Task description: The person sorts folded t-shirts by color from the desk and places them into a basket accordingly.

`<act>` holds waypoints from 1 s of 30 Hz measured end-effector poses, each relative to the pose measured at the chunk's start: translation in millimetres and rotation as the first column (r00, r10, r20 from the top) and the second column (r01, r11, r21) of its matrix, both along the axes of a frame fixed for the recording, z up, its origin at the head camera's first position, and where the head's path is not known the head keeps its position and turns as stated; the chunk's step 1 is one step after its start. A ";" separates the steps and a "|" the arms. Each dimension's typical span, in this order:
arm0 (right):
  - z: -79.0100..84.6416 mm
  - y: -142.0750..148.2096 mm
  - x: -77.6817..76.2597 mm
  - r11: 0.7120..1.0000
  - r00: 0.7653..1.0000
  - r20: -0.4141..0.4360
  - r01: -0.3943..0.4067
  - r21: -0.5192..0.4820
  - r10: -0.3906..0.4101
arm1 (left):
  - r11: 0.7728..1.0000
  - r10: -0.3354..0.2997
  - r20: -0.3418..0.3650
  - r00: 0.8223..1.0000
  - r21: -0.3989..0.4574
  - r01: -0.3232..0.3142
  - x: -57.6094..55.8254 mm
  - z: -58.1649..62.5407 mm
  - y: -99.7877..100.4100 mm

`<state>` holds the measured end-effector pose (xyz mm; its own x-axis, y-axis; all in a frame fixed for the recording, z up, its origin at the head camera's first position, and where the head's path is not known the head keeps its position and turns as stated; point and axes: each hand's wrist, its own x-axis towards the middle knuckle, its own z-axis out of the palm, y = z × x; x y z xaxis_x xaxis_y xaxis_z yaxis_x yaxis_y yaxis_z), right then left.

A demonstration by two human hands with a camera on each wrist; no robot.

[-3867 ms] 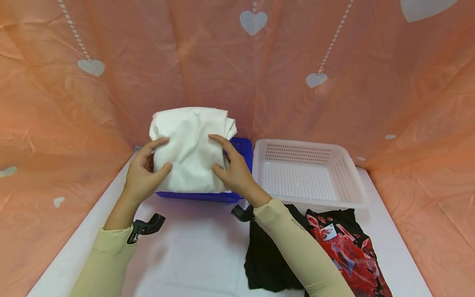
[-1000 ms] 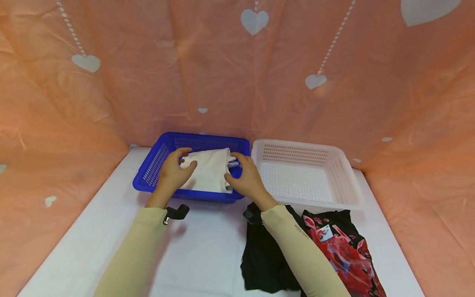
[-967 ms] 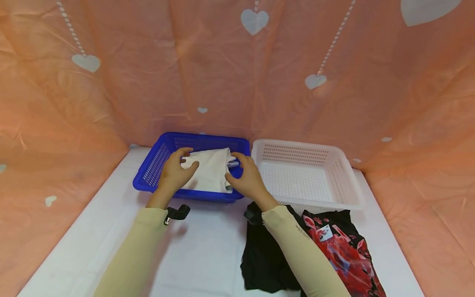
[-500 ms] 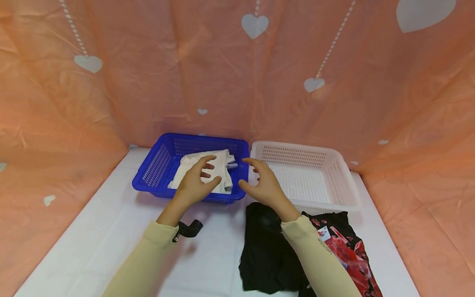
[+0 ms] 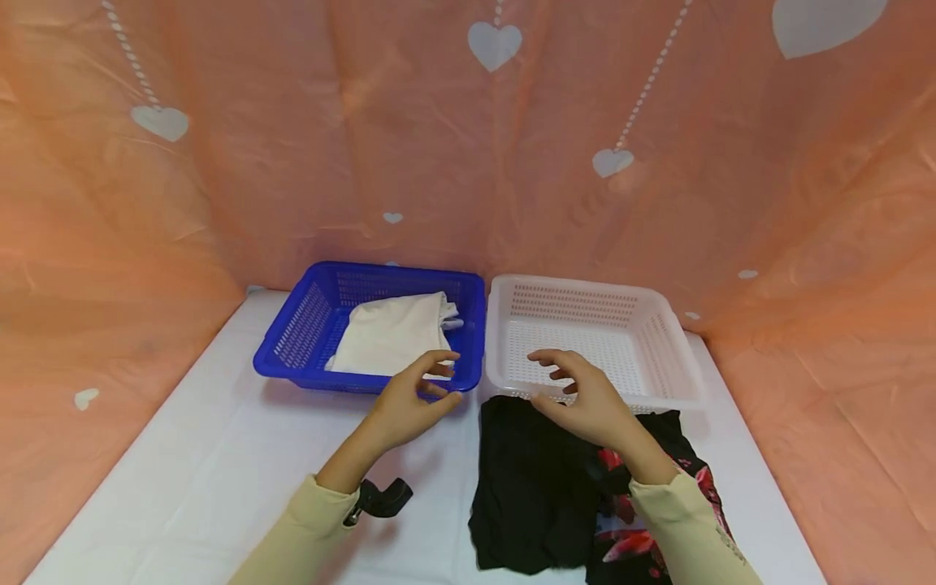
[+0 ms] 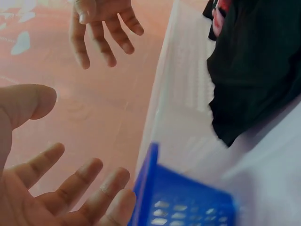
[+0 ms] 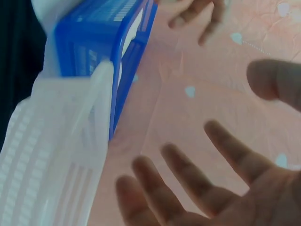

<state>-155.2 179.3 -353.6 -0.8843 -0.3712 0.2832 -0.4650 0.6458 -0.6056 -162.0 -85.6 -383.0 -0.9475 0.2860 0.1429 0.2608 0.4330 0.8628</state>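
A folded white cloth (image 5: 391, 333) lies inside the blue plastic basket (image 5: 281, 370), its layered edge facing right. My left hand (image 5: 413, 402) hovers at that basket's front right corner, fingers loosely spread and holding nothing. Over the front edge of the white basket (image 5: 676, 341) is my right hand (image 5: 585, 402), likewise relaxed with nothing in it. Below the right hand lies a folded black garment (image 5: 530, 496) on the table. Next to it is a black garment with red flowers (image 5: 629, 536), partly hidden by my right forearm. Both wrist views show spread, bare fingers.
The two baskets stand side by side at the back of the white-covered table (image 5: 241, 471). An orange curtain (image 5: 409, 146) with pale hearts hangs behind and along both sides. A black wrist-camera mount (image 5: 383, 497) sticks out from my left wrist.
The white cloth, held up over the blue basket at first, now lies in it. Both hands have let go and drawn back to the right and toward me, the right over the white basket's front.
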 end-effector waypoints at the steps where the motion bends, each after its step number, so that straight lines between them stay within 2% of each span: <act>1: 0.4 4.2 2.3 1.000 1.000 0.013 -0.005 0.013 0.005 | 1.000 -0.004 0.002 1.000 -0.015 0.004 2.2 -1.8 1.6; 7: -4.4 27.1 16.9 0.998 0.996 0.089 -0.001 0.066 -0.005 | 0.997 -0.039 0.047 0.998 -0.063 0.042 9.0 -17.1 11.3; 11: -17.1 37.7 23.8 0.992 0.996 0.084 0.020 0.122 -0.031 | 0.997 -0.048 0.081 0.996 -0.056 0.052 11.7 -28.1 14.9; 15: -30.2 44.0 26.9 0.989 0.995 0.084 0.040 0.141 -0.052 | 0.997 -0.077 0.098 0.992 -0.011 0.078 14.2 -38.2 16.8; 20: -44.7 52.5 31.6 0.987 0.987 0.135 0.065 0.149 -0.085 | 0.994 -0.106 0.148 0.983 -0.004 0.108 15.0 -52.5 19.1; 23: -54.3 57.7 34.8 0.987 0.975 0.204 0.061 0.152 -0.091 | 0.992 -0.112 0.214 0.970 -0.025 0.120 16.0 -60.9 21.5; 26: -64.4 61.4 36.2 0.989 0.954 0.286 0.055 0.140 -0.094 | 0.990 -0.134 0.297 0.945 -0.008 0.143 16.7 -69.0 24.2; 30: -75.4 62.4 36.6 0.990 0.921 0.375 0.058 0.132 -0.104 | 0.983 -0.169 0.371 0.913 -0.004 0.184 17.0 -80.0 27.0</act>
